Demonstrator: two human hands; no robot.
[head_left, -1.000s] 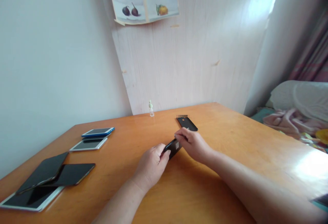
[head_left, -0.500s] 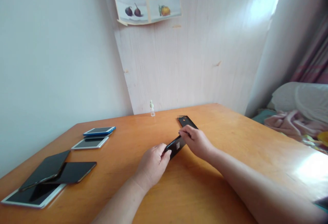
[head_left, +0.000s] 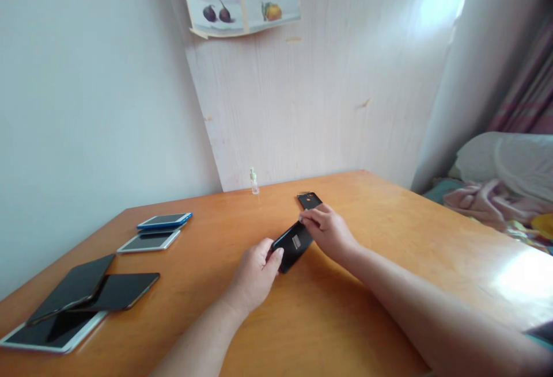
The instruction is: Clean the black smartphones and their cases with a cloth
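A black smartphone (head_left: 292,246) is held tilted above the table, a small pale label on the face turned toward me. My left hand (head_left: 258,270) grips its near left end, thumb on the labelled face and fingers behind. At its far right end, my right hand (head_left: 330,230) is closed with the fingertips pinched at the upper corner; part of the phone is hidden behind that hand. Just beyond the right hand lies a black phone case (head_left: 309,200) with cutouts at its top end, its lower part covered by the hand.
Left on the wooden table (head_left: 207,308) are a blue-edged phone (head_left: 165,221), a white phone (head_left: 149,241), and dark tablets (head_left: 127,290) overlapping a white tablet (head_left: 47,334). A small clear bottle (head_left: 254,184) stands near the back wall. Bedding (head_left: 496,161) lies beyond the right edge.
The black phone has turned so that more of its labelled face shows toward me. Both hands keep their places at its ends. The whole view has shifted slightly.
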